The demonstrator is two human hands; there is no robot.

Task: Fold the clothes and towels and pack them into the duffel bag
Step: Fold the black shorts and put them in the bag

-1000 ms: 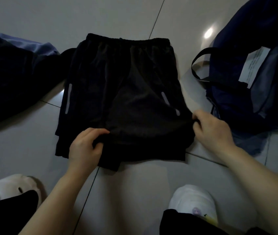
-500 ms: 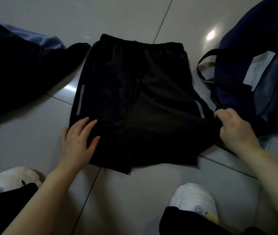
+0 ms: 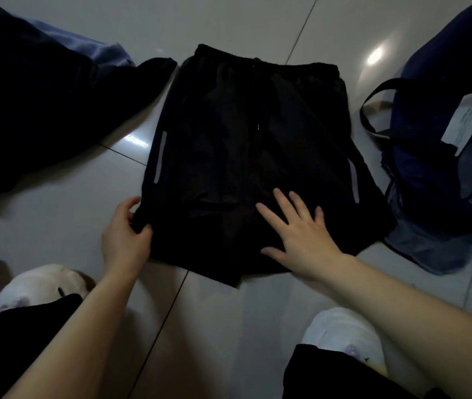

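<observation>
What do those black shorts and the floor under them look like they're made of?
The black shorts look like thin, matte synthetic sportswear fabric, judging by the soft creases and grey reflective strips. The floor looks like glossy glazed tile: lamp glare and straight grout lines.

One head-worn camera is looking steeply down at the tiled floor. It is sitting close above it.

Black shorts spread flat on the floor, navy duffel bag open just beside.
</observation>
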